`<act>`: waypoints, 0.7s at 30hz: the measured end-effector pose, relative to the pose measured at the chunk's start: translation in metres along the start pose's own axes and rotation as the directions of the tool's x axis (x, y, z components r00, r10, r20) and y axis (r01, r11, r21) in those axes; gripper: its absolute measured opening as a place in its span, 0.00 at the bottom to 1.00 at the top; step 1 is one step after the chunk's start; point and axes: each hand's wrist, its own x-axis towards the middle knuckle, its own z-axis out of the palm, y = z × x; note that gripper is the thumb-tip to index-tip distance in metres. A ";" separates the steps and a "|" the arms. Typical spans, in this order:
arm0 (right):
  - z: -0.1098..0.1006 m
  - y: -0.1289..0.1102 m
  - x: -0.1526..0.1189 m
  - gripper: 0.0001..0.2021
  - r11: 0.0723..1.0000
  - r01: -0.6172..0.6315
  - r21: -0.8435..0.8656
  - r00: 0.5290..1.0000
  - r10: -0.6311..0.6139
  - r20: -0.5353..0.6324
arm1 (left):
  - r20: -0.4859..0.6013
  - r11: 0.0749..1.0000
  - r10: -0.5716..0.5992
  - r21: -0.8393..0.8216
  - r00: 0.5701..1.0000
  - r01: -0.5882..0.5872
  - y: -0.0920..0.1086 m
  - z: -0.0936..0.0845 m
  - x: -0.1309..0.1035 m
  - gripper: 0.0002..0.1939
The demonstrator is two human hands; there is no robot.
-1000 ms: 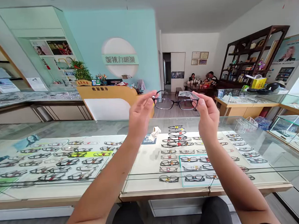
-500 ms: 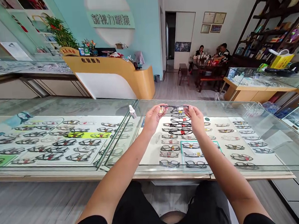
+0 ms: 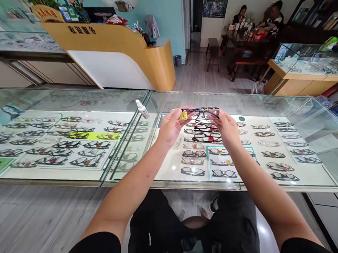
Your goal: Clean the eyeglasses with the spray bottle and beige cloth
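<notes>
A pair of dark-framed glasses (image 3: 200, 110) is held up above the glass display counter (image 3: 172, 186). My left hand (image 3: 171, 127) pinches its left end, beside a yellow tag on the lens. At the right end, the fingers of my right hand (image 3: 226, 124) close on the frame. Rows of other glasses lie under the glass below, among them a black pair with a red tag (image 3: 207, 138). A small white spray bottle (image 3: 142, 108) stands on the counter top, left of my left hand.
Beyond the counter is a wooden cashier desk (image 3: 160, 62) with a small bin (image 3: 177, 60) beside it. Two people sit at a dark table at the back right. Another display case (image 3: 305, 76) stands at the right.
The view has tilted further down, so the counter and desk appear higher. Both hands still hold the glasses, whose front now looks tipped differently and nearer.
</notes>
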 end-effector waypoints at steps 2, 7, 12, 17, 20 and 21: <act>0.000 -0.001 0.000 0.21 1.000 -0.017 0.017 1.000 0.017 0.004 | 0.001 0.998 0.023 0.055 1.000 -0.023 -0.004 0.000 0.000 0.19; -0.002 -0.003 0.002 0.19 0.996 -0.050 0.072 0.998 0.048 0.038 | -0.025 0.935 0.175 0.318 0.984 -0.158 -0.009 -0.001 -0.001 0.14; -0.004 -0.002 0.002 0.18 0.989 -0.093 0.115 0.992 0.082 0.091 | -0.051 0.927 0.172 0.345 0.984 -0.144 -0.016 -0.006 0.002 0.14; -0.005 -0.001 0.002 0.15 0.983 -0.094 0.158 0.990 0.076 0.119 | -0.037 0.983 -0.017 0.181 0.999 0.023 -0.021 -0.010 0.007 0.17; -0.006 0.001 0.002 0.15 0.984 -0.087 0.153 0.990 0.069 0.119 | -0.026 0.990 -0.105 0.093 0.994 0.107 -0.019 -0.009 0.006 0.18; -0.006 0.001 0.002 0.15 0.986 -0.089 0.143 0.990 0.072 0.121 | -0.031 0.990 -0.113 0.086 0.993 0.115 -0.018 -0.009 0.006 0.18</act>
